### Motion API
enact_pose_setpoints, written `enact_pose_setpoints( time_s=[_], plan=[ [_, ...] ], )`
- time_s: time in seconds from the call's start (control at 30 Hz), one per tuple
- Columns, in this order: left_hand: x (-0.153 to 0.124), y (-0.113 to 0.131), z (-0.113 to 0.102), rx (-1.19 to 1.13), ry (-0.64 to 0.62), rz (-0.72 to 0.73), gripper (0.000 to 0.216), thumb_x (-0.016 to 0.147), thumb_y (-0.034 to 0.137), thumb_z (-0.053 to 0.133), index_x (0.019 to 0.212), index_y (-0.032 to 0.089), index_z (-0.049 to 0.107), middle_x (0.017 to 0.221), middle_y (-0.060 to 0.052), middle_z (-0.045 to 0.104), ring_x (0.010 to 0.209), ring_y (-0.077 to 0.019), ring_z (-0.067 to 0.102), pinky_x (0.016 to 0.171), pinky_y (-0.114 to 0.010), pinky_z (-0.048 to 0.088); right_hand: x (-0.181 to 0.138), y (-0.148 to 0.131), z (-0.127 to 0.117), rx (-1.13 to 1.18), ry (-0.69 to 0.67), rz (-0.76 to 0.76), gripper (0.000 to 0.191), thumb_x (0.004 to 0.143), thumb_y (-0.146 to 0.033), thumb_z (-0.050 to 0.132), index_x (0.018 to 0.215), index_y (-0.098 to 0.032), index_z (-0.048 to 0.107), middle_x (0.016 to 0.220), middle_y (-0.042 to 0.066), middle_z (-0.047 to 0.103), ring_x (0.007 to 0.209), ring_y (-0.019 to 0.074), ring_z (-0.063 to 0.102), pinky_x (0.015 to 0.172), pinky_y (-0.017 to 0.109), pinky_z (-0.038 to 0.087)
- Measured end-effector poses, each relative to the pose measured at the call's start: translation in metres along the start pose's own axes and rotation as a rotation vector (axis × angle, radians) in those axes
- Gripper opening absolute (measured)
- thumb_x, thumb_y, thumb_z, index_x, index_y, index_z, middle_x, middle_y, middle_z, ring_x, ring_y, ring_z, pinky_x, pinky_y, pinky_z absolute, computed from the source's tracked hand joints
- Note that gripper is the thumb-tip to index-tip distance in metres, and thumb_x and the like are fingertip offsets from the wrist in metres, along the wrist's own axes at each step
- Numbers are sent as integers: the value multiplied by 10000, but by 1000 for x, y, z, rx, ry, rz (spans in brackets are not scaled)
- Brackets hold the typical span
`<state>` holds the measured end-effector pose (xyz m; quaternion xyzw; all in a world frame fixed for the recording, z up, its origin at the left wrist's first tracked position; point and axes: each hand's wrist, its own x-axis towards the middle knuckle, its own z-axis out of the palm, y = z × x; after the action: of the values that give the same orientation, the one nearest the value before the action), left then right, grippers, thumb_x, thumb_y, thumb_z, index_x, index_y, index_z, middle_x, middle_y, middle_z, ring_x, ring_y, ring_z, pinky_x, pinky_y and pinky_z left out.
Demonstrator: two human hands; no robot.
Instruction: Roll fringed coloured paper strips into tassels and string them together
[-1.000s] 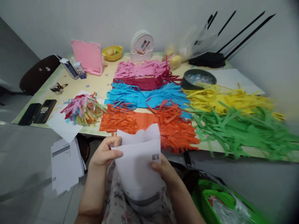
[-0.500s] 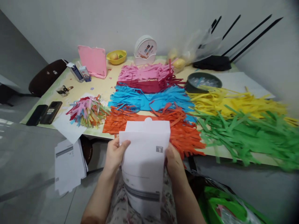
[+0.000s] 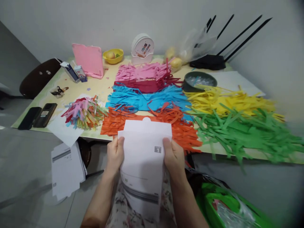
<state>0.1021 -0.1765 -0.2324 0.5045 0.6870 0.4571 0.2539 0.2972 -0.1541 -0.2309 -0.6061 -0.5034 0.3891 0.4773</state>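
- I watch the left hand (image 3: 115, 151) and right hand (image 3: 174, 155) pinch the white paper (image 3: 140, 160) at opposite sides above the lap (image 3: 118, 207), thumbs in front (a boxed "1" (image 3: 157, 149) faces me).
- Just beyond lies orange fringed paper (image 3: 188, 134).
- Farther back: blue fringed paper (image 3: 148, 101), then crimson fringed paper (image 3: 147, 86).

Head-height view, forward and down across the nearby table (image 3: 98, 87) to the wall (image 3: 104, 22)
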Motion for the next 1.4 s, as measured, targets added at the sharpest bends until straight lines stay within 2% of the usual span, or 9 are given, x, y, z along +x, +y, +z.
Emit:
enact_pose_setpoints(
  time_s=[0.1,0.27,0.47,0.7,0.9,1.0,1.1,1.27,1.4],
  plan=[
    [2,-1,-1,11,11,-7,409,951,441,432,617,207,403,549,38,400,528,-118,356,522,-260,261,3,3,-2,-52,-11,-37,532,892,-637,475,569,-220,413,502,-32,414,493,125,377,471,256,286],
    [18,2,-11,4,209,-45,463,935,488,468,587,210,342,549,37,374,556,-119,340,536,-257,272,-8,5,1,-36,-252,-23,462,905,-567,472,599,-222,499,557,0,524,567,164,491,526,262,377],
    [2,1,-2,-205,-96,-179,441,891,569,505,723,165,562,666,1,550,625,-137,458,569,-234,364,1,3,-7,-250,-72,-135,465,912,-502,456,546,-238,345,468,-39,383,467,114,350,489,273,275],
    [7,-12,-7,-148,116,-250,461,842,577,574,649,159,549,616,8,530,600,-127,445,554,-234,352,-8,8,-1,-130,-346,-29,472,932,-536,419,583,-222,367,525,-37,383,523,118,379,479,247,292],
    [-1,-18,-2,-350,-127,-334,489,842,622,566,750,146,624,634,-2,582,590,-131,489,546,-230,388,-2,18,-6,-252,-209,-37,506,897,-546,449,550,-235,252,490,-52,271,480,95,286,461,257,224],
    [-11,-20,1,-278,-118,-297,472,869,589,552,780,135,647,665,-13,611,610,-138,500,565,-237,387,-1,19,-8,-232,-200,-18,496,902,-549,453,543,-229,331,489,-38,347,490,114,359,470,255,269],
    [-13,-22,-1,-177,-44,-241,448,887,546,557,730,135,638,661,-14,606,621,-140,496,576,-241,377,-8,22,-7,-142,-274,-7,428,930,-532,449,700,-195,576,600,4,556,624,175,543,556,255,400],
    [-16,-23,-14,-338,-110,-267,408,902,520,554,965,142,695,896,-58,714,838,-205,627,750,-271,485,-8,28,-7,-69,-360,24,419,889,-551,537,920,-157,677,751,51,684,681,205,621,591,267,467],
    [-36,-24,-22,-293,-316,-220,358,888,468,597,1027,156,704,979,-84,734,947,-246,653,863,-324,505,1,23,3,179,-132,-15,828,820,-465,679,1497,-157,316,1283,159,640,1057,250,667,855,318,527]
  ],
)
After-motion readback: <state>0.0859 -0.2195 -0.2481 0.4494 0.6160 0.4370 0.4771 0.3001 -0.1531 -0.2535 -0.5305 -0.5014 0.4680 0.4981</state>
